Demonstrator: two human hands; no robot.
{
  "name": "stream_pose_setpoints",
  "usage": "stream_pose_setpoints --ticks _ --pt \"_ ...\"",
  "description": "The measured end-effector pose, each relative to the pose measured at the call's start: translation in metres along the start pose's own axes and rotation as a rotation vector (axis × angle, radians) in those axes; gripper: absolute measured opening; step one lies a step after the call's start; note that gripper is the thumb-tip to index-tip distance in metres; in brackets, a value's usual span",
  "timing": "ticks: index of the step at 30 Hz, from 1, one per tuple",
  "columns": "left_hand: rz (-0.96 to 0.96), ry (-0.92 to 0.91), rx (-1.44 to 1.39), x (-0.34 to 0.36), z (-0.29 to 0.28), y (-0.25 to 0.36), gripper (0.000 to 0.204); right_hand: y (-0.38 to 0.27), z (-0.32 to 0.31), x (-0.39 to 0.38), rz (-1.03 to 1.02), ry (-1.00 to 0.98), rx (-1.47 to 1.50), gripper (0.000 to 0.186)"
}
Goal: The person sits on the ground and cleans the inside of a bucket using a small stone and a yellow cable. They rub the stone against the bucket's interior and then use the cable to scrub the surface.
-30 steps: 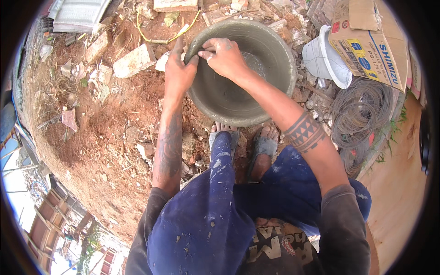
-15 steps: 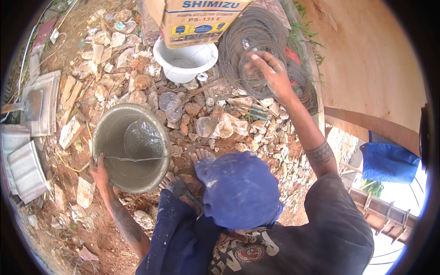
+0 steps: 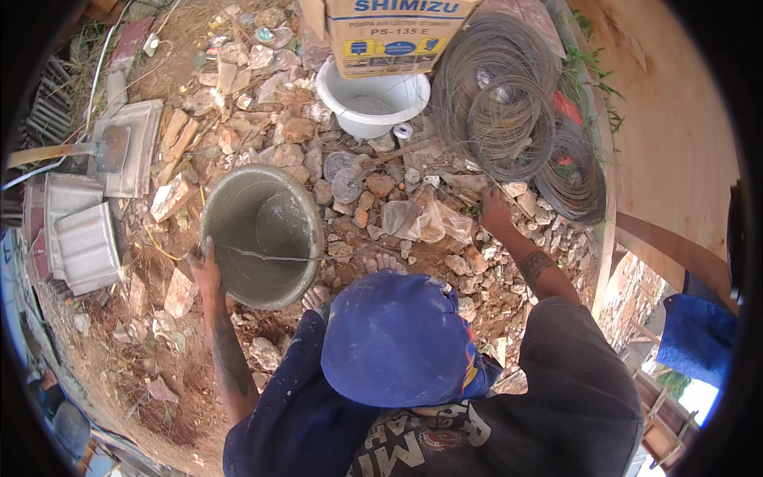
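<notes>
On the rubble sits a grey, mortar-coated basin (image 3: 282, 282), a thin strand lying across its mouth. My left hand (image 3: 205, 270) grips its left rim. My right hand (image 3: 495, 208) is down at the stones below the coils of dark wire (image 3: 509, 119), its fingers bent around something too small to make out. Between basin and right hand lie crumpled clear plastic (image 3: 429, 222) and round translucent pieces (image 3: 343, 175).
Behind are a white basin (image 3: 373, 119) and a cardboard box (image 3: 389, 48). At left lie grey tiles (image 3: 83, 246) and a shovel (image 3: 111, 149). A plywood sheet (image 3: 660, 143) borders the right side. Broken stones cover the ground.
My left hand stayed on the basin's rim. My right hand left the rim, rose over the wire coils, then dropped to the rubble below them. The view swung toward the right side.
</notes>
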State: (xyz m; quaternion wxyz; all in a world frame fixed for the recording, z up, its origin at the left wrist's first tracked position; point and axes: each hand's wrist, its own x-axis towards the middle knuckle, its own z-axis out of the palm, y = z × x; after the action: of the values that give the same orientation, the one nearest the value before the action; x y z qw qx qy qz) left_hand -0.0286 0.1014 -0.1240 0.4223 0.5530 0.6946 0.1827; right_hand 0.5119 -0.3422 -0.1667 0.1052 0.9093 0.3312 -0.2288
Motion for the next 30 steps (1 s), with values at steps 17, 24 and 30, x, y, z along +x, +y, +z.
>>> stream_pose_setpoints --ticks 17,24,30 --pt "0.216 -0.016 0.275 -0.04 0.015 0.043 0.056 -0.012 -0.189 -0.137 0.098 0.334 0.689 0.045" --pt "0.268 0.164 -0.066 -0.037 0.021 0.043 0.052 -0.158 -0.276 -0.093 -0.364 -0.022 0.881 0.035" --pt "-0.074 -0.184 -0.263 -0.117 -0.032 0.094 0.05 -0.36 -0.294 -0.06 -0.997 -0.496 0.514 0.043"
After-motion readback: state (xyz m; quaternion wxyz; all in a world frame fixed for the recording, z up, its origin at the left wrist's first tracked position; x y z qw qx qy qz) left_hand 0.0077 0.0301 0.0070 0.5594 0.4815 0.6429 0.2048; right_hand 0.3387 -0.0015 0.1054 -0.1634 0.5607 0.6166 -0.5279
